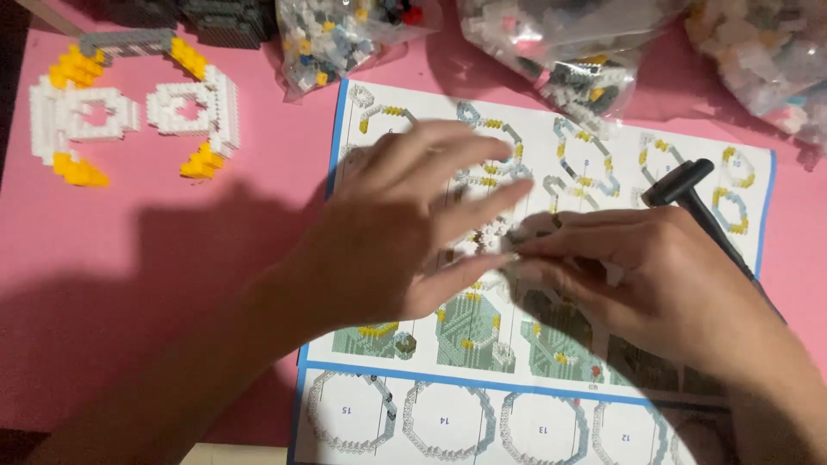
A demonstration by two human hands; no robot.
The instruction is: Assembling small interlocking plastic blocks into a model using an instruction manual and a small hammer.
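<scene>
Both hands meet on a small white brick piece (495, 237) over the instruction sheet (551, 379).

The piece is too blurred to tell its long axis. The right hand (655, 275) pinches it in fingertip grip; the left hand (405, 224) touches it, fingers spread apart. A black tool (689, 194) lies just beyond. Pink surface (172, 284) stretches left; white-and-yellow builds (129, 112) and bags (345, 39) line the far edge.

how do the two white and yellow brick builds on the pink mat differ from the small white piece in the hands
The two builds lie untouched at the far left of the pink mat; the small white piece sits between the left hand and right hand, over the instruction sheet. The builds are larger with yellow parts. All show white bricks.
</scene>
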